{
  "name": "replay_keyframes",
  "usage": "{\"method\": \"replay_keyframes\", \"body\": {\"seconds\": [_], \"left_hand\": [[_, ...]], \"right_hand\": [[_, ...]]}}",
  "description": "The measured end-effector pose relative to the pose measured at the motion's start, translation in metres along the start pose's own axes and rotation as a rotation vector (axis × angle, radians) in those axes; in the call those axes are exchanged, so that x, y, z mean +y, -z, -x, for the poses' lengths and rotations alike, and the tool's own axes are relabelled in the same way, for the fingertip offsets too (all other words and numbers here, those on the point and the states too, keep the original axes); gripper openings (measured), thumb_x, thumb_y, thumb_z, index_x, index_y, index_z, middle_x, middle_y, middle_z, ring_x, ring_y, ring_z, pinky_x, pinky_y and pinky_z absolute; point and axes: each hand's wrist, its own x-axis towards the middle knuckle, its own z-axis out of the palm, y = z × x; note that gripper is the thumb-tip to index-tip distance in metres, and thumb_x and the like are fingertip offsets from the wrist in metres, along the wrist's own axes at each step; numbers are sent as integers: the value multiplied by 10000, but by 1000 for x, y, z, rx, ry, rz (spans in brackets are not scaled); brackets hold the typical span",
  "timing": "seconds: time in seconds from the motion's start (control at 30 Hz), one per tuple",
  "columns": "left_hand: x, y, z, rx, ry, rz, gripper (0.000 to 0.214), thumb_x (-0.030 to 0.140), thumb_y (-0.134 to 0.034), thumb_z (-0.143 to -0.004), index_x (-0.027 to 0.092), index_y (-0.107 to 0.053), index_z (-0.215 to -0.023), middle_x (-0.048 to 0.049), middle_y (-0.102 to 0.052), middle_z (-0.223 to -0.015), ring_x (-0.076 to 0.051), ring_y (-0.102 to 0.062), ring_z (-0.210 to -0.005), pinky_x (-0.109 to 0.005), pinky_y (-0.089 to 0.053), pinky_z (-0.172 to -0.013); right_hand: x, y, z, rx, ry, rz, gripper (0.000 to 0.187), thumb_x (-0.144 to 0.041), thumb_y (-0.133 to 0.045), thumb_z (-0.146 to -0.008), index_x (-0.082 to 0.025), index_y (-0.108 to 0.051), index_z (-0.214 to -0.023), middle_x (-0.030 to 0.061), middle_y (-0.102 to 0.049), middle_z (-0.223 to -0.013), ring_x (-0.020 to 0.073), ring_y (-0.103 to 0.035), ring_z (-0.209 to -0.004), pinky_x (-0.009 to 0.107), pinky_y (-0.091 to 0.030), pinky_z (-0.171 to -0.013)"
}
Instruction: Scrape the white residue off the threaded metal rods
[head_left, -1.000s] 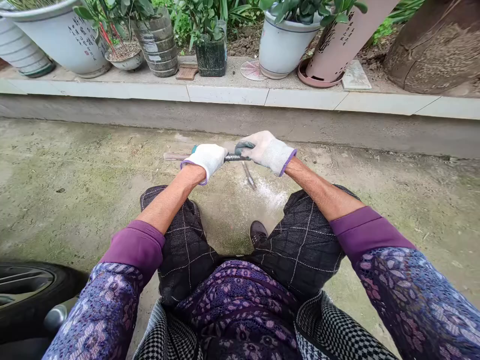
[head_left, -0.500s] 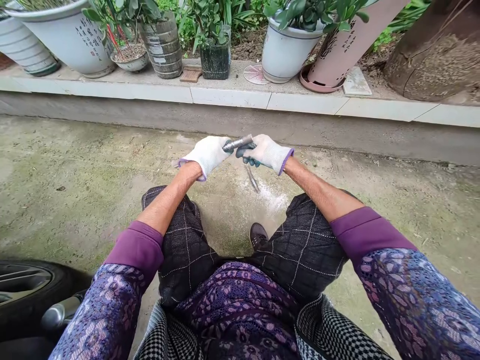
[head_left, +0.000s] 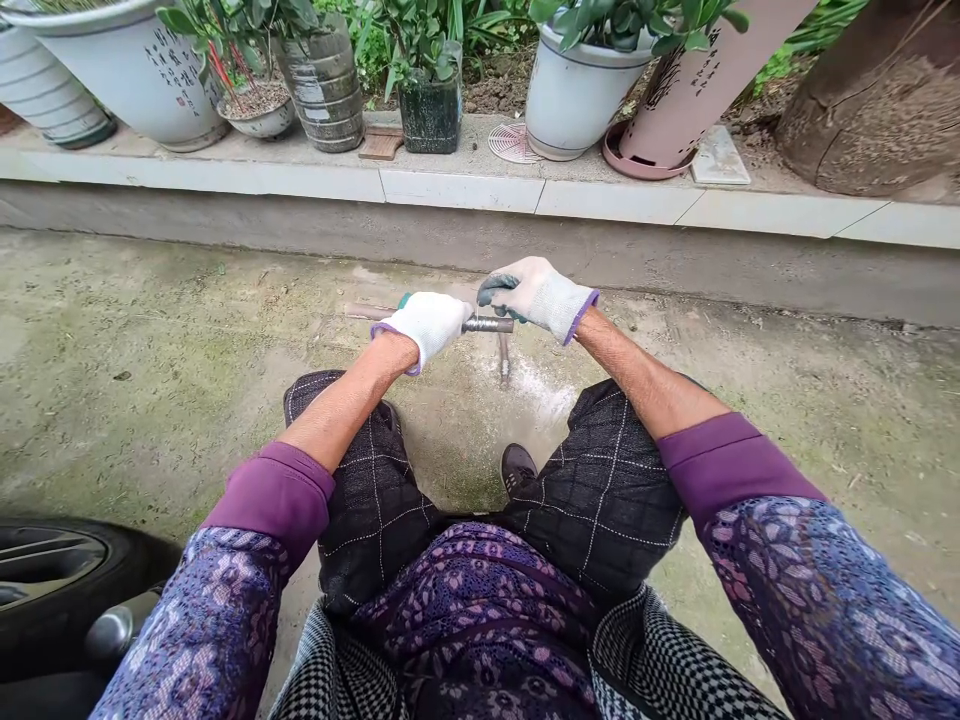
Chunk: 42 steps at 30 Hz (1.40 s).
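Note:
My left hand [head_left: 429, 325], in a white knit glove with purple trim, is closed around a brown stick [head_left: 495, 325]. Silvery wire [head_left: 478, 325] is wound in tight turns about the stick just right of that hand. The stick's other end sticks out to the left of the glove. Above the right end, my gloved right hand [head_left: 529, 293] has its dark-coated fingers bent together on a thin strand that runs down to the winding. A second stick-like piece [head_left: 504, 358] with a shiny band points toward me below; whether it joins the first I cannot tell.
White powder [head_left: 544, 390] lies on the concrete ground [head_left: 187, 330] between my knees. Ahead runs a low tiled ledge [head_left: 457, 190] with potted plants, including a white pot [head_left: 574, 95] and a pink pot [head_left: 675, 100]. A vehicle wheel [head_left: 75, 570] is at lower left.
The stick has swung from slanting up to the right to nearly level. My right hand has risen off its end, and the lower piece now points more straight toward me.

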Motion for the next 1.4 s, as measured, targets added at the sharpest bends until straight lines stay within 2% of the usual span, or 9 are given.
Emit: {"method": "replay_keyframes", "body": {"seconds": [0.2, 0.3, 0.47, 0.57, 0.7, 0.83, 1.0, 1.17, 1.4], "left_hand": [[-2, 19, 7, 38, 85, 204, 382, 381, -431, -928, 206, -709, -1124, -98, -742, -914, -245, -703, -873, -329, -502, -774], [-7, 22, 4, 80, 145, 279, 407, 429, -430, -927, 196, -720, -1093, -96, -742, -927, -231, -696, -879, -314, -499, -790], [-17, 14, -4, 118, 265, 263, 383, 353, -418, -931, 192, -716, -1110, -110, -742, -934, -240, -695, -878, -332, -506, -782], [-17, 7, -7, 95, 281, 180, 366, 269, -412, -926, 179, -717, -1107, -130, -739, -943, -258, -699, -902, -353, -509, -793], [-9, 2, -6, 15, 193, 63, 352, 215, -421, -917, 151, -722, -1087, -172, -732, -951, -312, -700, -948, -391, -504, -791], [-2, 1, -3, -4, 62, 5, 347, 212, -425, -913, 162, -716, -1095, -160, -732, -883, -317, -707, -913, -385, -499, -757], [-1, 5, 2, 20, -11, 12, 360, 231, -412, -916, 184, -702, -1124, -134, -730, -844, -291, -710, -847, -366, -497, -709], [-4, 9, 8, 68, 24, 44, 350, 260, -422, -915, 189, -701, -1114, -120, -728, -847, -265, -704, -833, -351, -491, -727], [-7, 13, 2, 80, 99, 239, 379, 372, -440, -892, 189, -730, -1054, -85, -716, -814, -215, -668, -764, -294, -458, -674]], "right_hand": [[8, -4, -9, -46, -106, -341, 130, -157, -628, -749, -102, -730, -808, 6, -601, -595, 68, -450, -451, 208, -357, -412], [6, -15, -8, -56, -172, -407, 137, -151, -616, -774, -93, -718, -845, 18, -603, -577, 78, -467, -427, 214, -357, -390], [-6, -34, 7, -115, -45, -174, 157, -160, -574, -805, -120, -721, -838, 34, -653, -650, 92, -537, -496, 223, -402, -476], [-13, -32, 19, -149, 69, -28, 161, -163, -559, -810, -142, -718, -823, 21, -668, -677, 99, -557, -550, 230, -395, -534], [-13, -15, 18, -58, 95, 113, 212, -231, -546, -841, -156, -742, -871, 10, -659, -676, 112, -546, -589, 244, -373, -561], [-4, 0, 4, 42, 96, 158, 232, -190, -546, -812, -156, -765, -879, 12, -674, -727, 119, -560, -673, 238, -385, -610], [4, -3, -6, 3, -31, -45, 219, -156, -563, -754, -136, -759, -849, -11, -602, -628, 87, -483, -543, 216, -371, -496], [4, -11, -7, -45, -115, -347, 145, -131, -585, -721, -117, -722, -766, -22, -565, -584, 65, -441, -472, 188, -339, -389], [4, -6, -6, -68, -179, -573, 119, -180, -665, -743, -114, -698, -836, -37, -515, -515, 58, -367, -407, 201, -281, -337]]}}
